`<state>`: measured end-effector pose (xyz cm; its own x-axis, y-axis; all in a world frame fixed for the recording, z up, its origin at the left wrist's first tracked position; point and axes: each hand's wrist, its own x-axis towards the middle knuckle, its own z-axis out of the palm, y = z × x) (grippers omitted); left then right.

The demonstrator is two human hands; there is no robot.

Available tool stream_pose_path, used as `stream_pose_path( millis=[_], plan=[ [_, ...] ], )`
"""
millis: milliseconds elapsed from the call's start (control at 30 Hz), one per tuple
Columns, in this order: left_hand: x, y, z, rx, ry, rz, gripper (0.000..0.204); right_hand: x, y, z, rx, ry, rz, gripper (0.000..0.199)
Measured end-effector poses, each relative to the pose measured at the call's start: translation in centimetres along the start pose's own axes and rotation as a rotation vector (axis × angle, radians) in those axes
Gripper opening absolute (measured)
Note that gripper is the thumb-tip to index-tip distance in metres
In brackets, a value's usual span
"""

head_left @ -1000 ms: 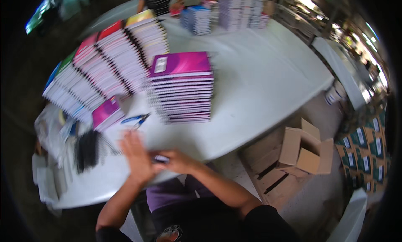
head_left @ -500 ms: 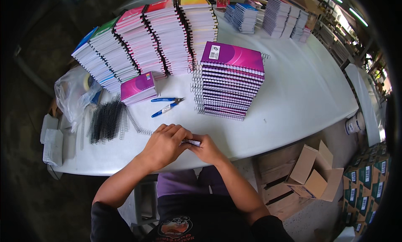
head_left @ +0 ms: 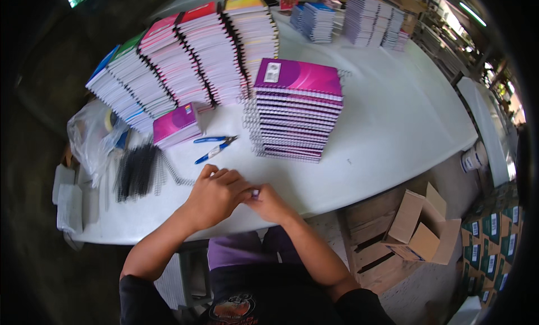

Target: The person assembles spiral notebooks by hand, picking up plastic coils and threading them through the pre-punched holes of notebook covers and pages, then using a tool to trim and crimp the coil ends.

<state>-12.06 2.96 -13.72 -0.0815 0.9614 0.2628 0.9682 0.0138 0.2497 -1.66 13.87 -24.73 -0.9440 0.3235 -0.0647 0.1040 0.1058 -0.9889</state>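
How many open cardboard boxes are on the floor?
2: one open cardboard box right of the person's knees, another cardboard box beside it under the table edge. More may be hidden.

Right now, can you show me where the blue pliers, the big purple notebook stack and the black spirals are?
blue pliers [head_left: 213, 146]: head view, on the handles.
purple notebook stack [head_left: 297, 78]: head view, top cover.
black spirals [head_left: 136, 170]: head view, middle of the bundle.

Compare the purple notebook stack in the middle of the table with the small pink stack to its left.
The purple notebook stack is tall, many notebooks high; the small pink stack is only a few high. The purple stack stands beside the blue-handled pliers' tips, the pink one by their handles. Both are spiral-bound and rest on the white table.
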Motion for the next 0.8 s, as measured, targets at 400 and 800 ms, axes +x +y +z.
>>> stream_pose_path(
  millis=[400, 800],
  plan=[
    [-6.7, 0.2, 6.8, 0.321, 0.032, 0.038, 0.08, 0.8, 2.3, 1.4, 0.01, 0.146, -0.464, 0.023],
    [0.6, 3.1, 0.2, -0.142, -0.01, -0.031, 0.016, 0.1, 0.8, 0.6, 0.031, 0.064, -0.296, 0.013]
  ],
)
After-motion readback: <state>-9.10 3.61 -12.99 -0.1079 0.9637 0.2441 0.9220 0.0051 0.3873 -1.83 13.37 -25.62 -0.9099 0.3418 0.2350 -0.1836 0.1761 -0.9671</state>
